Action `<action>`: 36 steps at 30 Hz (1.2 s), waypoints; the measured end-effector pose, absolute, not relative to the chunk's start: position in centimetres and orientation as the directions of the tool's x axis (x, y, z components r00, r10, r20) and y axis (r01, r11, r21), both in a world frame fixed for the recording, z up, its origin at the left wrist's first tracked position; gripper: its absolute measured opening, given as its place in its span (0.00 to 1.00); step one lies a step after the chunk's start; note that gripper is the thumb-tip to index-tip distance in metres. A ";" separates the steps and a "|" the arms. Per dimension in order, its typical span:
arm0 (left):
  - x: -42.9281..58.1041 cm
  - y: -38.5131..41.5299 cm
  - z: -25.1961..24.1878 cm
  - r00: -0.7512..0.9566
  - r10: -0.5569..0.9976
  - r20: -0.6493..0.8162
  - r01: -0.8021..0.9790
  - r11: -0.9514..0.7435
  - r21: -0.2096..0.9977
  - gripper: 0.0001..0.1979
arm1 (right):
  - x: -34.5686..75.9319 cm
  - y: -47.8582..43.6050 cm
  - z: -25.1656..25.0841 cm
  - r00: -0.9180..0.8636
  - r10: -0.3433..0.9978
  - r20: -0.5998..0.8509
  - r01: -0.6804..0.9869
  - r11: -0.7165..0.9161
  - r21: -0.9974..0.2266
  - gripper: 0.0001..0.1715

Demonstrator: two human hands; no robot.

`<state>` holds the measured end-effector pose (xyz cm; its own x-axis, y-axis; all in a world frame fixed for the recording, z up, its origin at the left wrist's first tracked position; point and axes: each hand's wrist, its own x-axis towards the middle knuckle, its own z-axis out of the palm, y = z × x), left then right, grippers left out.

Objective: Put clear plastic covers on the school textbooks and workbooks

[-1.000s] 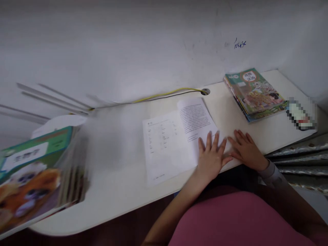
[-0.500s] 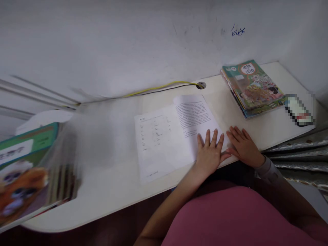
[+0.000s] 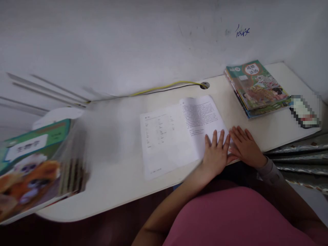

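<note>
An open book (image 3: pixel 164 153) lies on the white desk, print on both pages and the right page curving up at the spine. My left hand (image 3: pixel 216 150) rests on the lower part of that right page, palm down with fingers spread. Right beside it, my right hand (image 3: pixel 247 147) lies flat at the book's lower right corner near the desk's front edge. Its fingers are stretched out, pointing up and left, and its thumb reaches close to my left hand. Neither hand grips anything.
A stack of picture-covered books (image 3: pixel 261 89) sits at the back right, with a blurred-out phone-like object (image 3: pixel 304 112) beside it. More books (image 3: pixel 33 164) stand at the left. Yellow and black cables (image 3: pixel 166 84) run along the wall into a desk hole (image 3: pixel 205 85). The white desk (image 3: pixel 110 184) has a rounded left end.
The view has turned slightly left, so the desk and books appear further right. My right hand has come a little closer to my left hand. My left hand stays on the page.
</note>
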<state>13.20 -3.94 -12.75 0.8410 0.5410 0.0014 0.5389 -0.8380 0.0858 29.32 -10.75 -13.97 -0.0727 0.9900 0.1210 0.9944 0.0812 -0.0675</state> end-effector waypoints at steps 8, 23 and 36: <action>13.1 -5.0 -12.8 0.845 0.535 -0.003 0.534 -0.843 0.068 0.43 | 29.2 -10.7 -14.0 -0.072 0.989 0.129 0.996 0.079 -0.052 0.40; 13.0 -4.3 -11.9 0.902 0.432 0.009 0.427 -0.894 0.135 0.45 | 29.6 -10.8 -14.2 -0.067 0.987 0.145 0.989 0.084 -0.119 0.35; 7.8 1.4 -11.9 0.766 0.643 -0.007 0.639 -0.760 0.122 0.37 | 33.4 -7.7 -14.2 -0.095 0.990 0.103 0.989 0.106 -0.104 0.36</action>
<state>7.78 1.37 -11.85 0.7661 0.6427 -0.0068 0.6386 -0.7598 0.1219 33.38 -7.68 -14.24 -0.0949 0.9902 0.1029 0.9889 0.1056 -0.1045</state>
